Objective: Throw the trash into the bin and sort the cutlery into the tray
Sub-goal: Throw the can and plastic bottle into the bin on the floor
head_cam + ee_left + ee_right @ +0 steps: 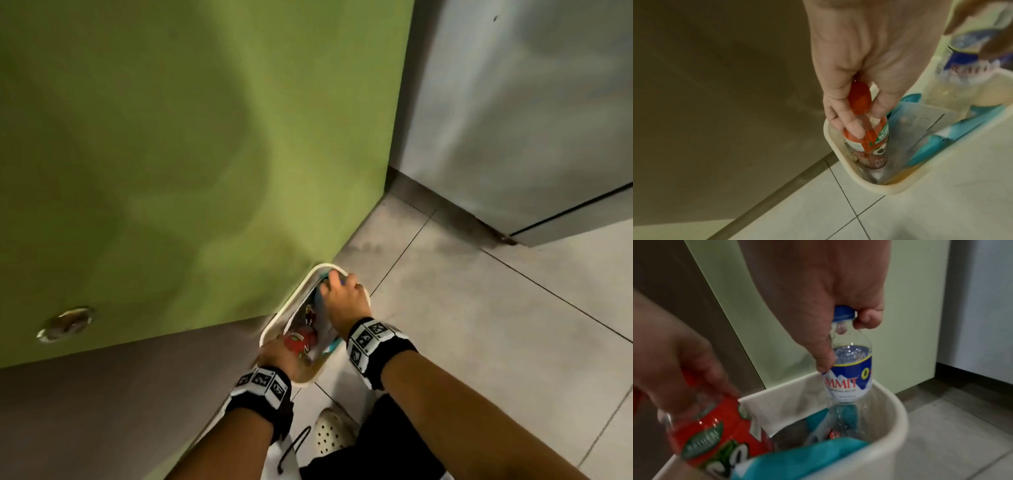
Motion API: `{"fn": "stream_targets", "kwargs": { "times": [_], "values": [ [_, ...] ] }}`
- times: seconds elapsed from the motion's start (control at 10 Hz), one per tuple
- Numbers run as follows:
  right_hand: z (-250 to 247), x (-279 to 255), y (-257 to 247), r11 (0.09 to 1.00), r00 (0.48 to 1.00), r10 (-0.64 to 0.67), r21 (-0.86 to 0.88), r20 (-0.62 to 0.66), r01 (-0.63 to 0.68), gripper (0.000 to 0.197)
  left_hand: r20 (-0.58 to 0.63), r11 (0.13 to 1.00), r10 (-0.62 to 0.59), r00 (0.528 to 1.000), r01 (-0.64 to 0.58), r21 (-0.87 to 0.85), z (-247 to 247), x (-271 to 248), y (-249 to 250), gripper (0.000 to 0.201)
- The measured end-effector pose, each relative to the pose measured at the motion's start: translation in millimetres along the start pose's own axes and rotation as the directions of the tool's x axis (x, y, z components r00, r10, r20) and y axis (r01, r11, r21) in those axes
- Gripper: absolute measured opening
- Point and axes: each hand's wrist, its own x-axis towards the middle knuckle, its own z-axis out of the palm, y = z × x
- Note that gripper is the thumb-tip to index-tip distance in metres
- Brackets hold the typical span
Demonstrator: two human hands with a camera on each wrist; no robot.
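Right hand (818,296) pinching water bottle (851,369) cap, left hand (865,53) gripping red-labelled bottle (929,136), over bin (890,426)

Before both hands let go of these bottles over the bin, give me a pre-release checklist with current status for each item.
1. Left hand grips red-label bottle at the neck: ok.
2. Right hand grips blue-label water bottle at the cap: ok.
3. Red-label bottle base inside bin rim: ok.
4. Water bottle base below rim: ok.
5. Room in bin among the teal packaging: cannot tell.
6. Caps closed: water bottle ok; red-label cannot tell.
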Motion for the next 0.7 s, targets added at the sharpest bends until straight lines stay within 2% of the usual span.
{"fn": "stream_targets", "kwargs": {
  "times": [0.1, 0.3, 0.4, 0.5, 0.6, 0.7],
  "values": [
    [3.6, 26.7, -16.4, 0.999, 1.0, -0.028, 0.027, -0.001, 0.028, 0.03, -0.013, 1.0, 0.004, 1.0, -0.004, 0.026, 12.1, 30.2, 3.0, 0.041],
    [2.5, 23.1, -20.9, 0.986, 0.995, -0.091, 0.134, -0.034, 0.095, 0.035, 0.003, 0.997, 0.08, 0.997, -0.08, 0.022, 26.3, 68.6, -3.7, 0.043],
    [7.2, 11.0, -11.6, 0.985, 0.994, -0.095, 0.149, 0.052, 0.086, 0.051, 0.052, 0.995, 0.094, 0.994, -0.092, -0.03, 25.8, 72.4, -7.6, 0.044],
    [12.6, -1.1, 5.1, 0.994, 0.995, -0.068, 0.087, 0.078, 0.062, 0.058, 0.143, 0.999, 0.028, 0.989, -0.025, -0.022, 9.7, 50.8, -5.6, 0.066],
    [13.7, -7.3, 10.6, 0.997, 0.997, -0.046, 0.066, 0.057, 0.042, 0.047, 0.184, 1.0, 0.015, 0.983, -0.017, 0.009, 3.4, 37.7, -6.4, 0.076],
    [22.4, -13.4, 15.0, 0.984, 0.995, 0.082, 0.155, 0.057, -0.09, 0.042, 0.149, 0.998, 0.057, 0.987, -0.055, -0.016, -5.3, 29.0, -7.0, 0.066]
  ]
}}
